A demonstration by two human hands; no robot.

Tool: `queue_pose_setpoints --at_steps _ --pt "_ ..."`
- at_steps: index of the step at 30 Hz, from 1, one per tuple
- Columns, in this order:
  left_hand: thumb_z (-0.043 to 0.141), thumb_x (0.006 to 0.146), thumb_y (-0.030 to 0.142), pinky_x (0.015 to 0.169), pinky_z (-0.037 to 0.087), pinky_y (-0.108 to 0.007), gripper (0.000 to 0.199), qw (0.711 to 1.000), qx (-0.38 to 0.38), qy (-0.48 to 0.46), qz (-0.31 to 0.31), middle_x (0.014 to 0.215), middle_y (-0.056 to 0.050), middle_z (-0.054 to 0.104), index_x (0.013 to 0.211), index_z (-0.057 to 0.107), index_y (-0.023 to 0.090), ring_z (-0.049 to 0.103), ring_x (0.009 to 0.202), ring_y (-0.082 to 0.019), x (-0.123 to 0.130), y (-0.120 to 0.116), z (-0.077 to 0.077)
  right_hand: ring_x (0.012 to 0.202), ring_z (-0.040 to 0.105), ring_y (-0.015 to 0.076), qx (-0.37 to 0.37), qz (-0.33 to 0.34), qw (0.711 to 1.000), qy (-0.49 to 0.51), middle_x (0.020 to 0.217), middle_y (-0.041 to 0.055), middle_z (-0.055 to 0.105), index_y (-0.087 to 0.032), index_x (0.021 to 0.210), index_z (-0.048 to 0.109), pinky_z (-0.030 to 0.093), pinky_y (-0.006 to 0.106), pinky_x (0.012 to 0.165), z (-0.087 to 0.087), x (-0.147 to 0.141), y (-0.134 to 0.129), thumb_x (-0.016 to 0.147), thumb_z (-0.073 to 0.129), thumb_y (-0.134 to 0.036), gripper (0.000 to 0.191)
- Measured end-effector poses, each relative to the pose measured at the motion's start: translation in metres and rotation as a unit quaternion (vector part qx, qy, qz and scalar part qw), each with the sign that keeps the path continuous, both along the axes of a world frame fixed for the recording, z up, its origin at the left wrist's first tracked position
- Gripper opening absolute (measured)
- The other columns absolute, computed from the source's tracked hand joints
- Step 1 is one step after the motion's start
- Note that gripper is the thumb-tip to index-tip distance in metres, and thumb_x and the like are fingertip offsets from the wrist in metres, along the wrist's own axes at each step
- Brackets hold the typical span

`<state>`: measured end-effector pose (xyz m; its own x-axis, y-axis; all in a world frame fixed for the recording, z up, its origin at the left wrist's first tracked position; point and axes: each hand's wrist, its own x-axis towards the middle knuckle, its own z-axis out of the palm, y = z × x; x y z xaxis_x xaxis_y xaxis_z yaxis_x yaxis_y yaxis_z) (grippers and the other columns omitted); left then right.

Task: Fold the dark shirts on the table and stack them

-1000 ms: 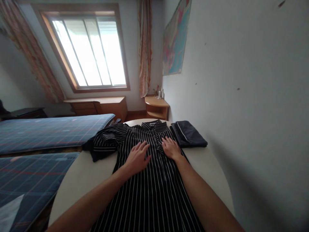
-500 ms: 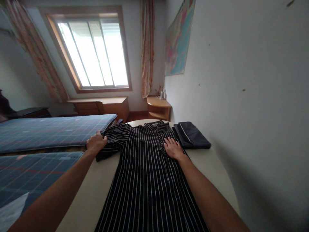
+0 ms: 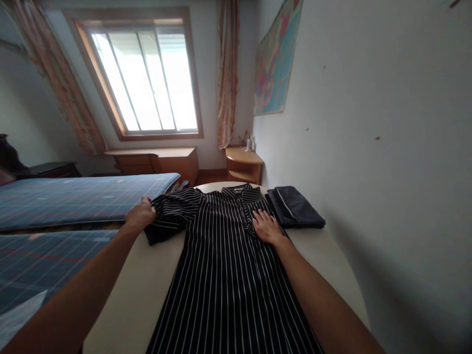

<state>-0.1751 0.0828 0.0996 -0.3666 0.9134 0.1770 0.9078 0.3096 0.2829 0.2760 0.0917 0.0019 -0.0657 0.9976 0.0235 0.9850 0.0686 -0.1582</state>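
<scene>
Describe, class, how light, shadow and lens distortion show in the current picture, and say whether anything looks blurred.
Head view: glare whitens the window; head view: a soft shadow slants down the right-hand wall; head view: the window frame leans along its left side, probably from wide-angle distortion; head view: the left hand looks slightly soft, while lines on the striped shirt are distinct.

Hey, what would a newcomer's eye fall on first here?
First, the striped black garment, spread down the middle of the pale table. The left hand grasps its sleeve; the right hand rests on its front. Then the bright window, upper left.
</scene>
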Motion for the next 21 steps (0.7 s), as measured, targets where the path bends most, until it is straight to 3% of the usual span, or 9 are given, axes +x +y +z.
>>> queue_pose_setpoints --at_steps 4,12,16,21 --pt "0.04 0.095 0.032 0.087 0.05 -0.048 0.037 0.991 0.119 0.042 0.048 0.114 -0.019 0.065 0.127 0.047 0.014 0.064 0.106 -0.036 0.01 -0.004 0.025 0.151 0.017 0.0216 0.003 0.004 1.0 0.008 0.164 0.0042 0.022 -0.024 0.156 0.029 0.012 0.042 0.12 0.001 0.001 -0.001 0.102 0.02 -0.043 0.058" --pt "0.059 0.086 0.036 0.09 0.049 -0.043 0.032 0.944 0.315 -0.07 0.071 0.104 -0.004 0.071 0.114 0.055 0.022 0.066 0.103 -0.028 -0.006 0.008 0.065 0.151 0.018 0.022 0.006 0.007 1.0 0.009 0.164 0.0043 0.023 -0.024 0.156 0.03 0.012 0.042 0.12 -0.001 0.003 0.001 0.103 0.021 -0.043 0.057" --pt "0.061 0.086 0.044 0.089 0.05 -0.037 0.036 0.92 0.379 -0.098 -0.013 0.099 -0.002 0.07 0.112 0.057 0.02 0.066 0.095 -0.021 0.013 0.014 0.082 0.15 0.019 0.0224 0.012 0.007 1.0 0.007 0.164 0.0048 0.024 -0.024 0.156 0.031 0.012 0.043 0.12 -0.002 0.002 0.0 0.103 0.021 -0.043 0.057" --pt "0.069 0.079 0.033 0.087 0.051 -0.034 0.031 0.925 0.331 -0.108 -0.15 0.093 -0.004 0.07 0.102 0.061 0.014 0.067 0.088 -0.018 0.081 0.013 0.101 0.151 0.019 0.0227 0.011 0.003 1.0 0.007 0.164 0.0047 0.024 -0.023 0.156 0.031 0.013 0.043 0.12 0.0 0.002 -0.001 0.103 0.022 -0.042 0.057"
